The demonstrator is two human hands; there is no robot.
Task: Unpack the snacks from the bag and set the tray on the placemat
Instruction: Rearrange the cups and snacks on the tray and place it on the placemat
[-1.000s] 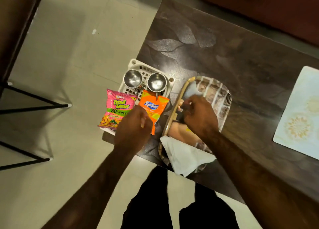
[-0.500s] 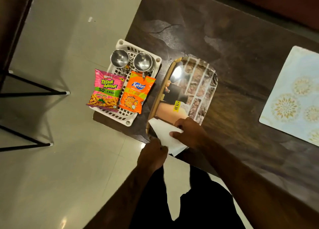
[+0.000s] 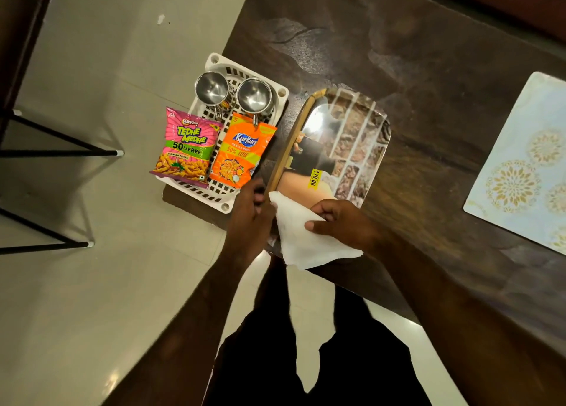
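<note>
On the dark wooden table [image 3: 428,69], at its left edge near the corner that is close to the person, stands a white plastic basket [image 3: 219,61] with a grid bottom. Inside it, at the far end, two steel cups [image 3: 211,88] stand side by side with the open side up. In front of the cups lie two snack packets: a pink Tedhe Medhe packet [image 3: 188,148] on the left, which hangs a little over the basket's left rim, and an orange Kurkure packet [image 3: 240,151] just beside it on the right. Just right of the basket lies the tray [image 3: 352,139], which has a glossy picture surface, a wooden bar along its left side and a yellow price sticker [image 3: 314,177]. Its near end reaches the near edge of the table. The right hand [image 3: 340,222] pinches a white bag [image 3: 306,240] that lies over the near end of the tray and hangs past the table edge. The left hand [image 3: 251,216] is curled at the left side of the bag, next to the tray's wooden bar, but I cannot tell if it grasps something. The pale placemat [image 3: 526,160] with golden flower patterns lies at the right edge of the table, well apart from the tray.
</note>
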